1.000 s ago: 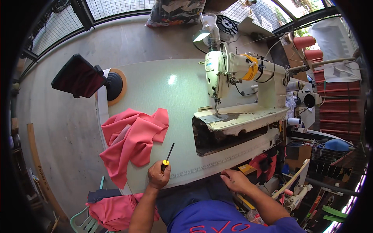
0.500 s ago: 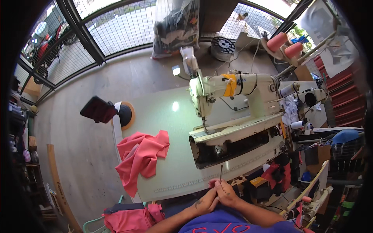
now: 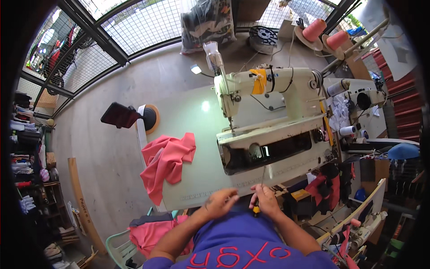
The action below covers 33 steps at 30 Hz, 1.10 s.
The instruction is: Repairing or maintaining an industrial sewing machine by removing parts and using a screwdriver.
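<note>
My right hand (image 3: 267,201) is shut on a screwdriver (image 3: 256,209) with a yellow and black handle, its thin shaft pointing up at the front of the sewing machine. My left hand (image 3: 220,200) is a little to its left by the table's front edge, fingers loosely curled and apart, nothing visible in it. Beyond both hands stands the cream sewing machine (image 3: 290,96) with yellow cord tied on its arm, above a long dark cavity (image 3: 284,149) in the tabletop. Rumpled pink fabric (image 3: 166,158) lies on the pale table (image 3: 197,175), left of the machine.
A phone on a stand (image 3: 120,115) is at the table's left. Thread cones (image 3: 315,29) and a second machine (image 3: 363,101) are at the right. A chair (image 3: 118,242) holding pink fabric stands lower left. A cluttered wooden frame (image 3: 365,215) is beside my right arm.
The screwdriver passed from my left hand to my right as the two met. My left hand has since drawn apart from it. The view has shifted, showing more of the mesh windows and shelves.
</note>
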Available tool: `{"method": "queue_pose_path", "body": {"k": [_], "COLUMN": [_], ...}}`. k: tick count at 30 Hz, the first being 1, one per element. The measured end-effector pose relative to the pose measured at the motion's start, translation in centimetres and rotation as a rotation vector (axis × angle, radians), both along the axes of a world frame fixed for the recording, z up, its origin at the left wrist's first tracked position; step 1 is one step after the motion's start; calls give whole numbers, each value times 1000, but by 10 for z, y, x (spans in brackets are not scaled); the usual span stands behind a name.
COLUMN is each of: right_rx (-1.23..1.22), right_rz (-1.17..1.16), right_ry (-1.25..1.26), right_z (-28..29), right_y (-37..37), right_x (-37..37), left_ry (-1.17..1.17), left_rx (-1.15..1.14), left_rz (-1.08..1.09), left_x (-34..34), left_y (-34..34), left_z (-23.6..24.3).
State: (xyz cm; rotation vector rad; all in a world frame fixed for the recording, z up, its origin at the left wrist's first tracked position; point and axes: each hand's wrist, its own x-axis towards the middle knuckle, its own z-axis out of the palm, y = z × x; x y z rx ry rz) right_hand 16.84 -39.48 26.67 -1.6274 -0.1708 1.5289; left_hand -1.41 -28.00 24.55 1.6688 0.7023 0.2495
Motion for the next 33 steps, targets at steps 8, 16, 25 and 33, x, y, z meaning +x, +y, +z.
{"method": "queue_pose_path", "body": {"k": [8,16,25,33], "right_rx": [124,108,148,163], "right_rz": [195,102,-12,-49], "right_ry": [-259,101,220,276], "right_z": [-2,10,-7,-9], "right_y": [-1,44,55,61], "right_x": [-16,-6,-11,-9], "left_ry": [65,7,27,62], "left_rx": [-195,-463,-523,-514], "left_rz": [231,166,264,245], "left_x": [16,65,76,79], "left_y": [48,50,62,69], "left_z": [-16,-15,-18,-16]}}
